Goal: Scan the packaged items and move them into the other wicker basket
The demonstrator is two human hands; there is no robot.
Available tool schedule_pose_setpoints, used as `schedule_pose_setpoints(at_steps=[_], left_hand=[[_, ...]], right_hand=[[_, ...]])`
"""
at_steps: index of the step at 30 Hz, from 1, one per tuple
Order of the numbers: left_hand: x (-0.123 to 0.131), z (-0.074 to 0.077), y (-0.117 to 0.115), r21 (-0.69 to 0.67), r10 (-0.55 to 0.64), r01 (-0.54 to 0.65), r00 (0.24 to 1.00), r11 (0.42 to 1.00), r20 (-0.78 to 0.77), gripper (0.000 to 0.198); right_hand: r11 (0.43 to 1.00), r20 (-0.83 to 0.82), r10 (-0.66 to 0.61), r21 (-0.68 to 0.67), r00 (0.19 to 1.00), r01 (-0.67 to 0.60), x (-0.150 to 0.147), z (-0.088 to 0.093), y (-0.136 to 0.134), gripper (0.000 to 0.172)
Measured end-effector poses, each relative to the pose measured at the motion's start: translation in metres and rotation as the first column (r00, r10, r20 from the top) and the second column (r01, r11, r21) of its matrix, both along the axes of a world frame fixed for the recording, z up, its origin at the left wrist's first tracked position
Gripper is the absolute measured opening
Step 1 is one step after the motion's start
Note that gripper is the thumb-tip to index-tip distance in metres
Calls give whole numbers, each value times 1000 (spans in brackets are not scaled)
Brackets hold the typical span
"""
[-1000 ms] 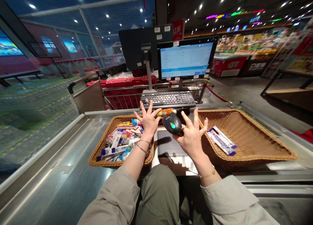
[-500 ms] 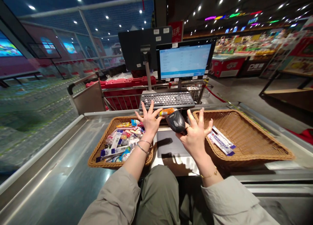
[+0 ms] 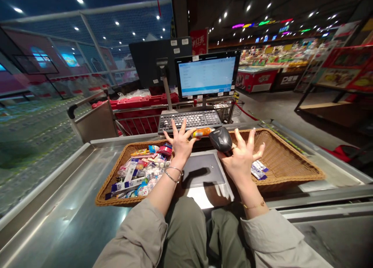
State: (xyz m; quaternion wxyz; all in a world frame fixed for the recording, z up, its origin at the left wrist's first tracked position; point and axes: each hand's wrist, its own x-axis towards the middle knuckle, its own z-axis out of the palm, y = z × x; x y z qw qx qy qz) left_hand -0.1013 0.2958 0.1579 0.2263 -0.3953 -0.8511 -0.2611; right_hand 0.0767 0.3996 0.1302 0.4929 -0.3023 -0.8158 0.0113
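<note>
My left hand (image 3: 180,144) is raised over the counter with its fingers fanned out. Its thumb and forefinger pinch one end of a small orange packet (image 3: 203,132). My right hand (image 3: 242,161) holds a black barcode scanner (image 3: 220,139) between thumb and forefinger, the other fingers spread, and the scanner sits just right of the packet. A wicker basket (image 3: 109,184) under my left forearm holds several colourful snack packets (image 3: 140,169). The wicker basket (image 3: 294,159) on the right holds blue-and-white packets (image 3: 258,170), partly hidden by my right hand.
A grey pad (image 3: 204,170) lies between the baskets on the steel checkout counter (image 3: 67,205). Behind it stand a keyboard (image 3: 190,119), a lit monitor (image 3: 207,74) and a wire cart with red crates (image 3: 140,104). Shop shelves and an aisle floor lie to the right.
My view has shifted, so everything sits further left in the picture. My right hand with the scanner has risen and moved closer to the orange packet; both hands keep their fingers fanned out.
</note>
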Motion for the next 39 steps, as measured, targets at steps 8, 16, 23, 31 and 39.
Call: schedule_pose_setpoints(at_steps=[8, 16, 23, 31, 39], left_hand=[[26, -5, 32, 4, -92, 93, 995, 996, -43, 41], [50, -13, 64, -23, -185, 184, 977, 983, -102, 38], [66, -23, 86, -63, -286, 280, 949, 958, -135, 36], [83, -30, 101, -130, -382, 362, 905, 923, -186, 36], [104, -34, 117, -166, -435, 408, 882, 898, -183, 44]], right_hand=[[994, -45, -104, -24, 994, 103, 30, -5, 31, 27], [970, -51, -197, -152, 979, 187, 64, -7, 58, 30], [951, -103, -253, -210, 962, 228, 86, -12, 73, 27], [941, -128, -285, -226, 950, 252, 101, -14, 82, 27], [924, -121, -327, -249, 937, 290, 110, -16, 85, 27]])
